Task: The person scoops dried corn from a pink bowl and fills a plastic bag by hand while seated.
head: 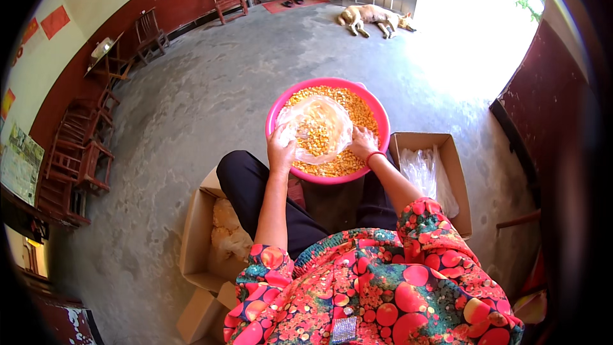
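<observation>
A pink plastic basin (271,127) full of yellow corn kernels (360,105) stands in front of me, between my knees. Inside it a clear plastic bag (330,105) lies with its mouth spread wide, and kernels show within the bag's opening. My left hand (281,149) grips the bag's left edge, thumb towards me, at the basin's near left rim. At the bag's right edge is my right hand (365,143), low against the kernels, a red band on its wrist. Its fingertips are partly hidden, so whether it pinches the film is unclear.
Right of the basin, a cardboard box (455,167) holds clear plastic bags (424,172). By my left leg, another cardboard box (196,235) contains filled bags (230,230). A dog (371,15) lies near the doorway. Wooden chairs (72,163) line the left wall.
</observation>
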A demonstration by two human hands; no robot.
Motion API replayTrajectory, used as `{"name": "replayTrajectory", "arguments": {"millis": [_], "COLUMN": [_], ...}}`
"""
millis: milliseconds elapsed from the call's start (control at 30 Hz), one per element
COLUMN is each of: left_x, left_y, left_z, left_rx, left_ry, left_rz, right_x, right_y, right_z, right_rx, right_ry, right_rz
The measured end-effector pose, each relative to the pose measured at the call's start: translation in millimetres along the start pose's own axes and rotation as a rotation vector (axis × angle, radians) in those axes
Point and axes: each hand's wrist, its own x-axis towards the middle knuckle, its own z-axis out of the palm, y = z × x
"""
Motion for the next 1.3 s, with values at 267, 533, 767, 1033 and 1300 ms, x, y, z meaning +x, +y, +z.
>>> {"name": "replayTrajectory", "arguments": {"millis": [267, 533, 767, 1033, 1300], "left_x": [3, 4, 1, -1, 0], "left_y": [-17, -18, 1, 9, -12], "left_z": [4, 1, -5, -6, -1], "left_rx": [-0.13, -0.154, -0.087, 0.003, -0.098], "left_ry": [-0.099, -0.1, -0.096, -0.033, -0.131], "left_rz": [-0.149, -0.171, -0.131, 0.0, -0.063], "right_x": [0, -22, -11, 18, 12], "right_y": [-5, -27, -21, 7, -12], "right_z": [27, -8, 4, 31, -21], "right_rx": [0.217, 0.194, 0.089, 0.85, 1.741], "right_ry": [-0.01, -0.002, -0.164, 0.332, -0.08], "right_rz": [-0.2, -0.365, -0.157, -0.093, 0.363]}}
